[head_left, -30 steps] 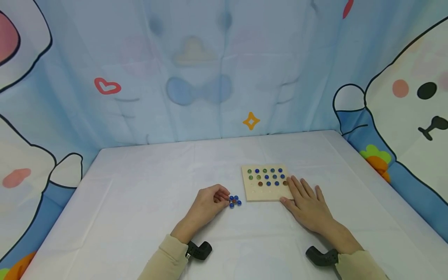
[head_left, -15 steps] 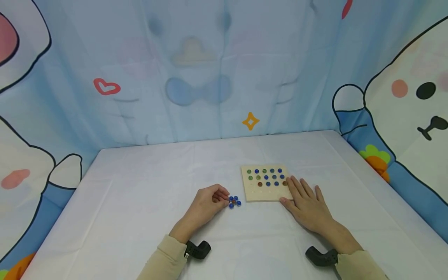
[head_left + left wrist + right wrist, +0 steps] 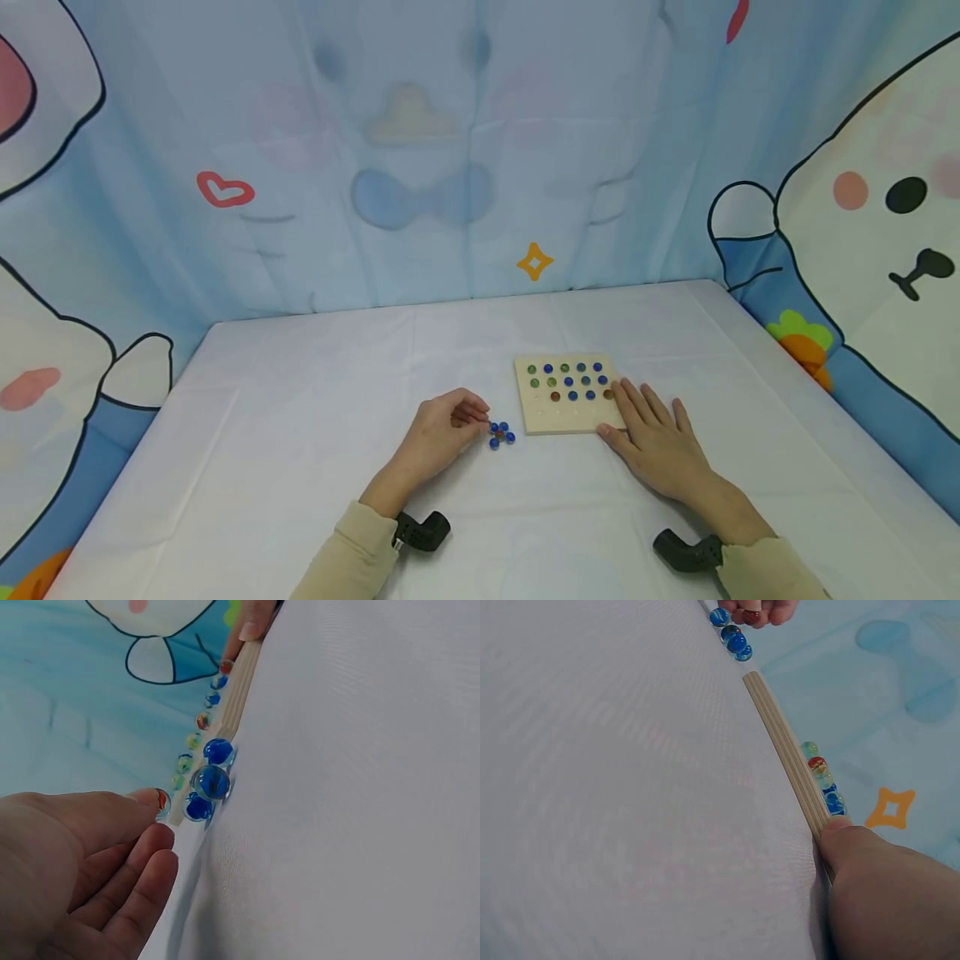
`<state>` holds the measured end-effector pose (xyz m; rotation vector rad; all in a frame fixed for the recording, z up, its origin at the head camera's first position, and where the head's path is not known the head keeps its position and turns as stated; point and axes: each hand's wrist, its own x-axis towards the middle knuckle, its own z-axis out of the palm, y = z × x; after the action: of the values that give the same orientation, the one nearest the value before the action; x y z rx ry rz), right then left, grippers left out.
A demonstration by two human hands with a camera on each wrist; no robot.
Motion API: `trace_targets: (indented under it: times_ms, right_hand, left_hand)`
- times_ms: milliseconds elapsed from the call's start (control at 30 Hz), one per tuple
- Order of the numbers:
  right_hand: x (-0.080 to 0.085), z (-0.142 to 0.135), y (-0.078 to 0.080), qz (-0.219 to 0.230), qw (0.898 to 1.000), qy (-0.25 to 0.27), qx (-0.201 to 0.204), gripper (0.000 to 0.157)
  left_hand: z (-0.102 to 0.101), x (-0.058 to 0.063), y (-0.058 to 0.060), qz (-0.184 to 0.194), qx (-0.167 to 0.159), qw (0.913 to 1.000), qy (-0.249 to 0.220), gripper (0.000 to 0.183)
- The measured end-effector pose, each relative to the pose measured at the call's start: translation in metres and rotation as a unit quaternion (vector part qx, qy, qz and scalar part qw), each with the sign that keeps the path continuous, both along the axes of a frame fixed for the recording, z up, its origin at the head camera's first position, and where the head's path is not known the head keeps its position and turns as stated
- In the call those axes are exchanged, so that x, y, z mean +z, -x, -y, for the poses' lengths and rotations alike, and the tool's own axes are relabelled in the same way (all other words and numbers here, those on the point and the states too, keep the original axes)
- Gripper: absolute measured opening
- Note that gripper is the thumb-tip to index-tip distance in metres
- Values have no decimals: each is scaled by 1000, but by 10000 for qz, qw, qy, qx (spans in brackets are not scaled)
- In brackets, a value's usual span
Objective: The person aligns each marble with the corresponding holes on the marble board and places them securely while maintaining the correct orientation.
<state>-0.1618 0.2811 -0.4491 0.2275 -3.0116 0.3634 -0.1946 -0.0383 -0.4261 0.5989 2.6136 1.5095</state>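
Left hand (image 3: 437, 433) rising slightly since earlier, we are seeing it pinching a red marble (image 3: 163, 802) left of the board (image 3: 564, 422), blue marbles (image 3: 211, 782) lying nearer the board, right hand (image 3: 663, 443) resting straight-fingered at its right edge.

White-covered table (image 3: 285, 433) beneath wooden board (image 3: 562, 422), loose marbles (image 3: 500, 435).

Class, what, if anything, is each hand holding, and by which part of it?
Left hand: a red-streaked marble, pinched by the side nearest the hand. Right hand: nothing gripped; it rests on the wooden board.
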Motion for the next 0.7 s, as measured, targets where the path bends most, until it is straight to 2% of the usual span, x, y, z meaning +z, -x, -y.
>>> trace_targets:
  times_ms: [500,700]
  right_hand:
    - [-2,0,0,11,10000,26,5,81]
    - [-2,-1,0,-9,10000,-1,-9,81]
  left_hand:
    - [-17,9,9,287,93,9993,-200,15]
    - [-27,12,13,262,118,9994,-210,12]
